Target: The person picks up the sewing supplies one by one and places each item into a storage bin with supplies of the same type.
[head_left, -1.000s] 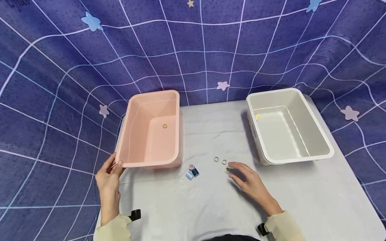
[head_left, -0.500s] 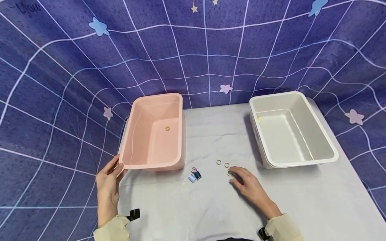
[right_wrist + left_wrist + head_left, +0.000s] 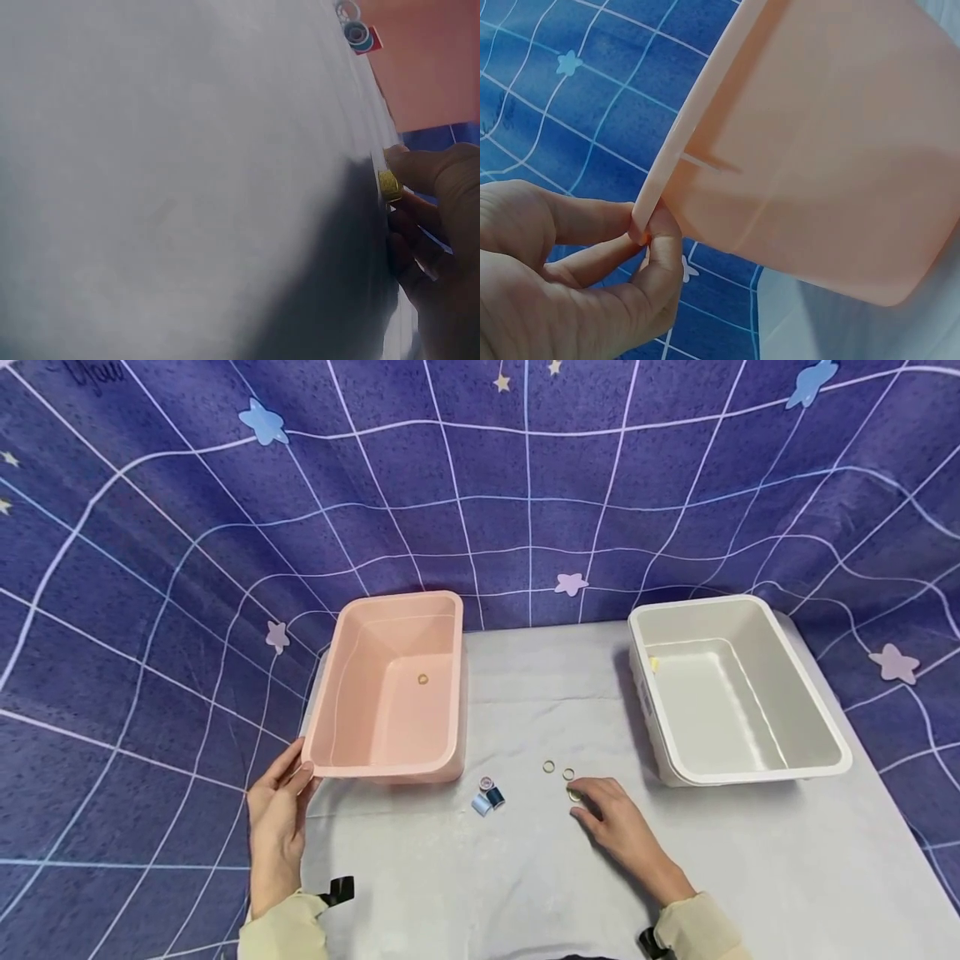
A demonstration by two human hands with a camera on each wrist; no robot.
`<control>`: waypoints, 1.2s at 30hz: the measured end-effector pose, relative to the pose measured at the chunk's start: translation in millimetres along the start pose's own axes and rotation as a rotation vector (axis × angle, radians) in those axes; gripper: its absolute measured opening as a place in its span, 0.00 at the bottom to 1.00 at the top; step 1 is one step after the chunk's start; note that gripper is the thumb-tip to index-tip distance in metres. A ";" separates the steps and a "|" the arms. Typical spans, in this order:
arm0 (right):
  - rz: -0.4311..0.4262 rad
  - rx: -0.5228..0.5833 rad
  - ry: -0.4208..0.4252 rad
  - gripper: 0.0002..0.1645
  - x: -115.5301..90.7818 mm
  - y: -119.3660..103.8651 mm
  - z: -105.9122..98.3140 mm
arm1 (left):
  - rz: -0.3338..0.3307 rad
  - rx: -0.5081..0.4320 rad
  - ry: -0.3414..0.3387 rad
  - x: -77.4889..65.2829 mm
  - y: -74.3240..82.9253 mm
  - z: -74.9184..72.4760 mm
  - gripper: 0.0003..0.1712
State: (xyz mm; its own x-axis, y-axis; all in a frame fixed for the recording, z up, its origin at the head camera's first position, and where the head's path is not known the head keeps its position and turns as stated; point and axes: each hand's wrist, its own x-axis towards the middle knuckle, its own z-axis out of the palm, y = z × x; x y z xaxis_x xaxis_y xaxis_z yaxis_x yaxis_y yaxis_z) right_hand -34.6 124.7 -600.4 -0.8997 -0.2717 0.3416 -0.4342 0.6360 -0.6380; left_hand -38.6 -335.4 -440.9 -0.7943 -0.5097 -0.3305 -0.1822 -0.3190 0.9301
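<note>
At its near-left corner, my left hand point(image 3: 275, 827) pinches the rim of the pink plastic bin point(image 3: 382, 771); the left wrist view shows the thumb and fingers on either side of that rim point(image 3: 676, 142). A small gold ring point(image 3: 423, 679) lies inside this bin. My right hand point(image 3: 626, 835) is low over the cloth, thumb and index finger around a gold ring point(image 3: 389, 185), which the fingers partly cover in the head view. Two more gold rings, one farther left point(image 3: 549, 767) and one just beyond the fingertips point(image 3: 568, 774), lie on the cloth.
Three thread spools, light blue point(image 3: 482, 805), dark blue point(image 3: 495, 797) and pinkish point(image 3: 487, 783), sit together near the pink bin. A white bin point(image 3: 757, 777) stands at the right with something yellow point(image 3: 654, 665) inside. A blue grid-patterned curtain point(image 3: 480, 485) rises behind the white-covered table point(image 3: 420, 877).
My right hand has come down to the nearest gold ring, its thumb and index finger drawing together around it. The left hand keeps its hold on the pink bin's rim. The head view has shifted slightly.
</note>
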 end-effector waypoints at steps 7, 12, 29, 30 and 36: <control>-0.041 -0.013 0.011 0.24 2.2 4.1 3.0 | 0.017 -0.060 -0.035 1.6 -2.6 -1.4 0.34; -0.011 -0.010 -0.018 0.19 2.2 3.4 3.2 | 0.026 -0.067 -0.041 2.0 -3.6 0.0 0.34; 0.021 -0.006 -0.060 0.15 6.0 0.0 0.6 | 0.005 -0.073 -0.009 2.6 -4.3 0.7 0.33; 0.025 -0.002 -0.063 0.15 6.7 -1.3 -0.1 | 0.004 -0.079 -0.008 2.8 -4.1 0.8 0.33; 0.008 0.036 -0.062 0.15 13.0 -7.5 -6.4 | -0.009 -0.090 -0.004 3.6 -4.1 0.7 0.33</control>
State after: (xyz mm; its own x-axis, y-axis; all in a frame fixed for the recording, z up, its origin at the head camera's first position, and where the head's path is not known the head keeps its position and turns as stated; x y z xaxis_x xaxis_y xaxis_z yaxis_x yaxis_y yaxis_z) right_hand -42.7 121.0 -586.7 -0.9036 -0.3121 0.2934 -0.4275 0.6124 -0.6651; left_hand -41.2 -335.4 -445.8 -0.7952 -0.5034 -0.3379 -0.1368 -0.3940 0.9089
